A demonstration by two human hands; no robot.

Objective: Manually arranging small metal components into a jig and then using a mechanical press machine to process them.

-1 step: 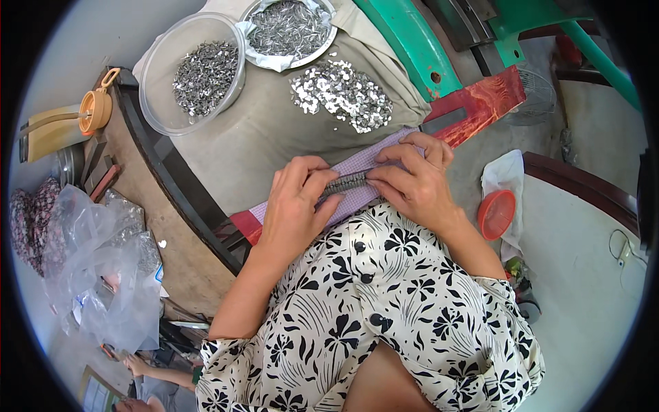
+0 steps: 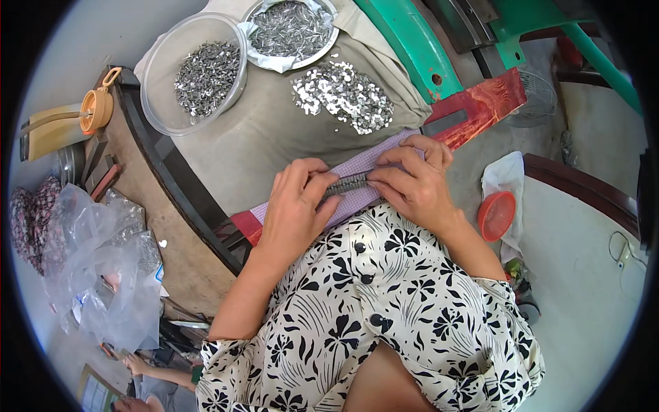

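Note:
In front of my chest lies a narrow row of small dark-grey metal pieces (image 2: 349,183), set side by side on a lilac checked cloth (image 2: 362,198). My left hand (image 2: 296,200) pinches the row's left end between thumb and fingers. At its right end, my right hand (image 2: 416,180) presses with thumb and fingertips bent together. The cloth covers part of a red wood-patterned board (image 2: 498,97), which slants up to the right. Beyond my hands a heap of small shiny metal pieces (image 2: 353,96) sits on a grey-green cloth (image 2: 254,154). The fingers hide both ends of the row.
A clear plastic bowl (image 2: 156,110) of small metal pieces and a lined bowl (image 2: 332,42) of thin metal pieces stand at the back. A green machine frame (image 2: 408,48) rises at back right. Left are plastic bags (image 2: 130,302); right, a red basket (image 2: 496,215). Another person's arm (image 2: 165,374) shows lower left.

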